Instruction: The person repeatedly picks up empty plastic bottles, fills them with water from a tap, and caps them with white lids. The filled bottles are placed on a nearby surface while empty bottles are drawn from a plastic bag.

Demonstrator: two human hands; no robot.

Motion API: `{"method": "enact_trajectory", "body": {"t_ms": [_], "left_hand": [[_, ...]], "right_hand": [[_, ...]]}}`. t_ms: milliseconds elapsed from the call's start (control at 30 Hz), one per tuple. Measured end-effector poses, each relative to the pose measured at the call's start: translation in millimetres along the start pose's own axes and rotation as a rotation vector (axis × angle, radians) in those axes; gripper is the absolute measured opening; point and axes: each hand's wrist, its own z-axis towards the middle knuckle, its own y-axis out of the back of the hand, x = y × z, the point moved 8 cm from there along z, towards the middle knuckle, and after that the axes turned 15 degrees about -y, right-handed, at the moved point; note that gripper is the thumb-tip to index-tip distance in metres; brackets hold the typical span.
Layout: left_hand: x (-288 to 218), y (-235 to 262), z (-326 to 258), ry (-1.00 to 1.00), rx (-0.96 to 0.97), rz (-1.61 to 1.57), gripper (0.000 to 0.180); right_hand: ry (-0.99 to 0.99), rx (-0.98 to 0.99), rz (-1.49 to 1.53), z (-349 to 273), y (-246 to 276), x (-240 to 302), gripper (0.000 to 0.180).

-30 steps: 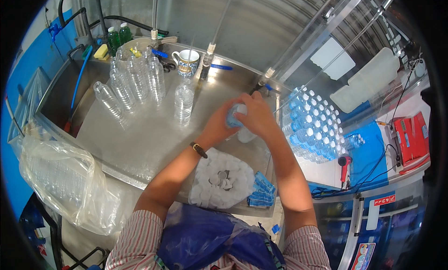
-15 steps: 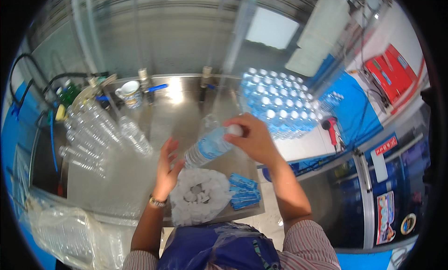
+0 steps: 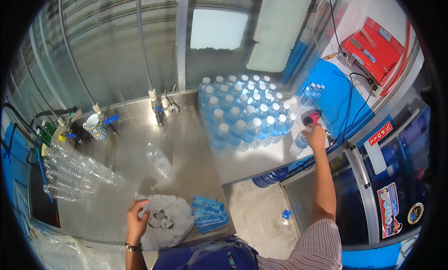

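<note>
My right hand (image 3: 316,135) is closed around the top of a filled water bottle (image 3: 299,144), which stands slightly tilted at the right edge of the white counter. Just behind that hand lies a red heat gun (image 3: 311,117). Rows of filled, white-capped bottles (image 3: 242,109) stand to its left. My left hand (image 3: 136,218) holds nothing, its fingers curved and apart, beside a clear plastic bag (image 3: 181,218) with white caps (image 3: 162,220) inside. Blue label sleeves (image 3: 210,213) lie to the right of the bag.
On the steel sink top (image 3: 121,186), one clear bottle (image 3: 159,160) lies alone and several others (image 3: 79,169) lie at the left. A patterned mug (image 3: 95,126) stands by the taps. Smaller bottles (image 3: 311,94) stand on the blue surface near a red box (image 3: 374,50). A glass-door fridge (image 3: 347,195) stands at right.
My right hand has carried the bottle from over the sink top to the right side of the white counter. My left hand has moved down beside the bag. The view has shifted right.
</note>
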Motion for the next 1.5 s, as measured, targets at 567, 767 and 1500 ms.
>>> {"method": "enact_trajectory", "body": {"t_ms": [567, 767, 1500], "left_hand": [[-82.2, -102.2, 57.7, -0.079, 0.327, 0.063, 0.03], [-65.7, -109.3, 56.2, 0.198, 0.395, 0.068, 0.03], [-26.6, 10.5, 7.7, 0.068, -0.121, 0.428, 0.022]], "right_hand": [[-0.149, 0.032, 0.293, 245.2, -209.9, 69.8, 0.038], [-0.05, 0.07, 0.341, 265.2, -240.9, 85.6, 0.03], [0.984, 1.384, 1.026, -376.0, -31.7, 338.1, 0.017]]}}
